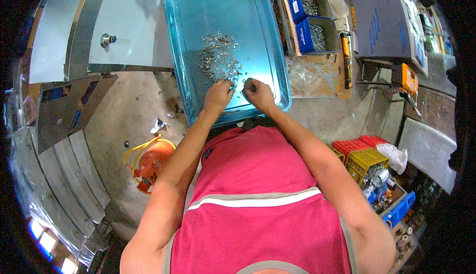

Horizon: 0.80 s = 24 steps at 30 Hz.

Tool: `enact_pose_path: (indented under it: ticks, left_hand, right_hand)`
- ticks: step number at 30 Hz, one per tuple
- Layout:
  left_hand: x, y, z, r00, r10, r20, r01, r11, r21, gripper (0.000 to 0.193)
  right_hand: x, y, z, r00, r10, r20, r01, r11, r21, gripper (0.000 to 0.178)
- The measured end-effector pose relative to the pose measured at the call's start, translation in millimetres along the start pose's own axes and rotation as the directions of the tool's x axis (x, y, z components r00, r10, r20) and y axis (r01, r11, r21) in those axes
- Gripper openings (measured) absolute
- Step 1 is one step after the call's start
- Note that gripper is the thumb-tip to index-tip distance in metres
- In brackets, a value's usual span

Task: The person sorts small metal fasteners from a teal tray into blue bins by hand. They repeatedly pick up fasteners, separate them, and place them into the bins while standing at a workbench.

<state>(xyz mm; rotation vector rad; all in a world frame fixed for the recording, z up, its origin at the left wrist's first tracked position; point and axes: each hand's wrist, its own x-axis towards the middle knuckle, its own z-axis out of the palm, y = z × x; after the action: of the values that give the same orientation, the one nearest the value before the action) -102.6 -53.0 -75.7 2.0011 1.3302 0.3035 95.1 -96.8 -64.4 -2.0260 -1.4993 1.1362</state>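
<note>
A large metal tray (188, 6) with raised edges, looking blue in the light, lies in front of me. Small silvery screws or rivets (218, 56) are heaped in its middle. Over the near end of the tray, my left hand (219, 95) is closed at the lower edge of the heap, its fingertips pinched together. Beside it, my right hand (259, 94) has its fingers curled round a dark clump, too small to make out. A few loose pieces lie between the two hands.
Blue bins (311, 36) of hardware stand at the right beyond the tray. An orange gas cylinder (153, 162) with a yellow hose stands on the floor at left. Red crates (352, 146) and a yellow crate (366, 164) are at right. A metal sheet (134, 26) lies left of the tray.
</note>
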Motion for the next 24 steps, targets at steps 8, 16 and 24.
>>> enact_pose_path:
  ticks: [8, 16, 24]
  left_hand:
    - [-11, -14, -6, 0.946, -0.299, 0.123, 0.314, 0.755, -0.575, 0.022]
    - [-9, -3, -29, 0.902, -0.397, 0.171, 0.396, 0.599, -0.696, 0.023]
    - [15, 13, -6, 0.996, -0.034, -0.08, 0.043, 0.993, 0.107, 0.024]
  right_hand:
    - [8, -19, 1, 0.978, -0.199, 0.065, 0.207, 0.966, -0.155, 0.021]
    - [22, -16, 18, 0.925, -0.356, 0.134, 0.38, 0.873, -0.306, 0.012]
    - [11, -18, 4, 0.974, -0.227, 0.009, 0.222, 0.944, -0.244, 0.017]
